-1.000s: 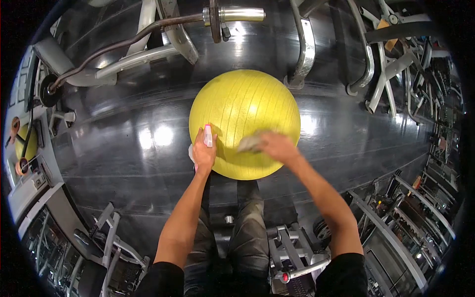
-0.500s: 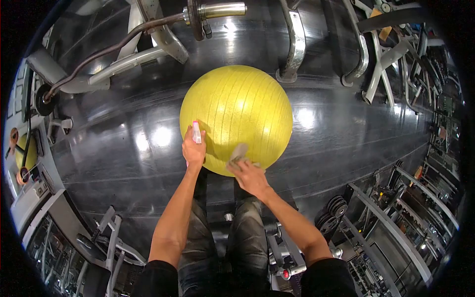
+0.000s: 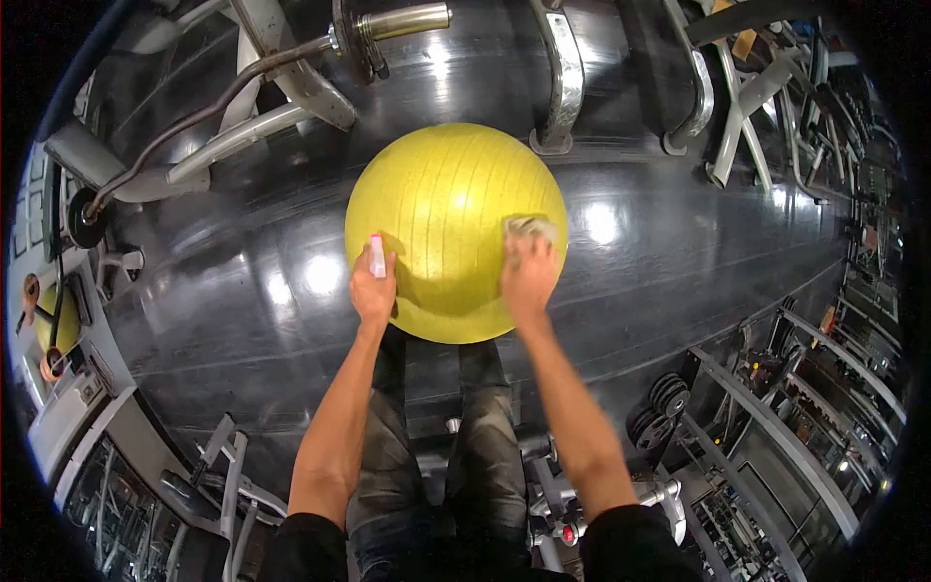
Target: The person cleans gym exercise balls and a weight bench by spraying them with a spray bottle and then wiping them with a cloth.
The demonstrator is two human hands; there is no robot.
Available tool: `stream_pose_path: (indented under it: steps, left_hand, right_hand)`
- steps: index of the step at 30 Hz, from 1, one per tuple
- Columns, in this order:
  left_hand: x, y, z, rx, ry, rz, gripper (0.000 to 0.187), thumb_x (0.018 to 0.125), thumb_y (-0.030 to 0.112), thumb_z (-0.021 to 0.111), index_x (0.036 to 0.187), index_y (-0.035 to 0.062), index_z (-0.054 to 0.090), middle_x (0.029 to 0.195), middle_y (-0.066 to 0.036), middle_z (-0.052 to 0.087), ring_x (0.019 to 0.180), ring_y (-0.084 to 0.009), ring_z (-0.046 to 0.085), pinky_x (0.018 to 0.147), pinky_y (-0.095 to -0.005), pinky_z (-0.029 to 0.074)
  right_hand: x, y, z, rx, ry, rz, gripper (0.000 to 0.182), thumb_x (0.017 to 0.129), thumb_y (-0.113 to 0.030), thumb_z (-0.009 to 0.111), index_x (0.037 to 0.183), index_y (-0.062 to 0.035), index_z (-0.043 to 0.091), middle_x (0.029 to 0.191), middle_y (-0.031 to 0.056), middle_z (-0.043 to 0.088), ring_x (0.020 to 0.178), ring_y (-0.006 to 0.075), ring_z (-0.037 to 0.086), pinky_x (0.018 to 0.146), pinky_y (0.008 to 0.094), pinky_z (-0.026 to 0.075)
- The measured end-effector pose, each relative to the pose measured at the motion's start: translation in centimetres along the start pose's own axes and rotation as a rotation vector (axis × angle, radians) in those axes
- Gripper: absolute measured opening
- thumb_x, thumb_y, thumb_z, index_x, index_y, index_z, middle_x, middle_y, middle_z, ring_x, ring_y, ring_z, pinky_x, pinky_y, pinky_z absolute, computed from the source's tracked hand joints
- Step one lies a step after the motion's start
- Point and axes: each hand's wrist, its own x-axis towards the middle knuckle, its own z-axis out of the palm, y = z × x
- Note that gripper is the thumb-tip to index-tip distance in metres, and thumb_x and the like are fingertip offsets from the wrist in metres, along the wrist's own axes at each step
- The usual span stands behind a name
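Observation:
A large yellow exercise ball [image 3: 446,184] with ridged lines rests on the floor in front of my legs. My left hand [image 3: 372,289] is closed around a spray bottle at the ball's left side; its white and pink spray head [image 3: 377,254] shows above my fingers, and most of the bottle is hidden. On the right part of the ball, my right hand [image 3: 529,276] presses a crumpled greyish cloth [image 3: 529,227] against the surface. That hand is slightly blurred.
A curved bar [image 3: 208,102] with a weight plate [image 3: 351,39] stands at the upper left. Metal machine legs [image 3: 561,92] rise beyond the ball. Racks with weight plates [image 3: 669,396] are at the lower right. Dark shiny flooring [image 3: 659,252] surrounds the ball.
My right hand has moved the cloth from the ball's near lower side up and outward to its right side. My left hand stays nearly in place with the spray bottle.

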Motion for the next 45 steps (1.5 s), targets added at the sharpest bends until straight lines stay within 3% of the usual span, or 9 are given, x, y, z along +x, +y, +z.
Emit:
stream_pose_path:
  steps: [5,8,18,21,27,33,38,41,45]
  left_hand:
    - [-0.9,3.4,0.8,0.084,-0.04,0.013,0.038,0.082,0.024,0.069,0.114,0.0038,0.062,0.109,-0.017,0.062,0.101,-0.0362,0.059,0.087,-0.0418,0.047]
    - [-1.4,3.9,1.5,0.091,-0.02,0.078,0.039,0.081,0.026,0.07,0.113,0.0041,0.063,0.11,-0.018,0.061,0.102,-0.0368,0.058,0.087,-0.0421,0.048]
    - [-5.9,1.9,1.4,0.14,-0.007,0.066,0.043,0.083,0.029,0.068,0.117,0.0041,0.06,0.122,-0.021,0.056,0.108,-0.0392,0.056,0.089,-0.0425,0.048]
    - [-7.5,1.8,1.8,0.139,0.013,0.108,0.044,0.083,0.029,0.068,0.119,0.0046,0.059,0.124,-0.021,0.054,0.108,-0.0395,0.056,0.089,-0.0425,0.048]
    - [-8.7,4.6,3.4,0.158,-0.011,0.037,0.044,0.083,0.027,0.069,0.121,0.0074,0.059,0.13,-0.019,0.049,0.104,-0.0375,0.058,0.08,-0.0413,0.052]
    - [-10.2,4.7,3.5,0.133,-0.025,0.023,0.043,0.081,0.025,0.071,0.117,0.003,0.06,0.13,-0.018,0.047,0.099,-0.0387,0.06,0.078,-0.0424,0.052]
    - [-11.5,3.9,3.4,0.11,-0.036,0.012,0.041,0.081,0.025,0.071,0.114,0.0031,0.062,0.13,-0.019,0.046,0.095,-0.0372,0.062,0.078,-0.0421,0.052]
    - [-12.1,4.0,3.6,0.099,-0.037,0.056,0.04,0.081,0.025,0.071,0.114,0.0039,0.062,0.13,-0.018,0.046,0.09,-0.037,0.063,0.077,-0.042,0.052]
    - [-12.7,5.3,4.3,0.107,-0.077,-0.003,0.04,0.08,0.022,0.072,0.114,0.0045,0.061,0.133,-0.018,0.042,0.095,-0.0381,0.06,0.079,-0.0436,0.05]
  right_hand:
    - [-10.1,-5.5,-1.8,0.265,-0.505,-0.394,0.016,0.081,-0.016,0.063,0.096,-0.017,0.068,0.093,0.0076,0.06,0.088,0.0282,0.058,0.076,0.0416,0.048]
    - [-12.8,-3.8,-1.6,0.594,-0.666,0.067,0.017,0.083,-0.018,0.063,0.099,-0.0138,0.067,0.098,0.0079,0.061,0.087,0.0288,0.06,0.076,0.0408,0.051]
    - [6.4,4.0,-4.6,0.059,0.228,0.074,0.017,0.09,-0.015,0.057,0.1,-0.0056,0.067,0.095,0.018,0.057,0.092,0.0363,0.056,0.079,0.0432,0.046]
    - [7.3,2.8,-2.8,0.137,-0.019,0.139,0.022,0.085,-0.009,0.058,0.101,-0.018,0.07,0.099,0.0129,0.061,0.093,0.033,0.055,0.08,0.042,0.046]
    - [-0.3,-5.1,-1.9,0.202,-0.214,-0.415,0.027,0.072,-0.011,0.061,0.096,-0.019,0.072,0.09,0.0062,0.06,0.089,0.0265,0.056,0.075,0.0414,0.048]
    - [3.6,-2.2,-2.0,0.124,-0.217,-0.603,0.02,0.074,-0.016,0.062,0.091,-0.0213,0.071,0.085,0.0019,0.056,0.082,0.0221,0.057,0.072,0.0363,0.051]
    - [9.0,2.6,-3.0,-0.157,-0.224,-0.415,0.02,0.08,-0.012,0.061,0.096,-0.021,0.07,0.087,0.0075,0.059,0.08,0.027,0.06,0.069,0.0396,0.052]
    - [9.8,3.0,-1.8,-0.011,-0.216,0.056,0.015,0.08,-0.012,0.059,0.093,-0.0144,0.068,0.101,0.0125,0.061,0.092,0.0318,0.062,0.073,0.0416,0.052]
    - [5.5,-3.6,1.0,-0.137,-0.335,-0.35,0.02,0.079,-0.006,0.056,0.096,-0.0094,0.067,0.095,0.0135,0.062,0.088,0.0311,0.061,0.073,0.0434,0.051]
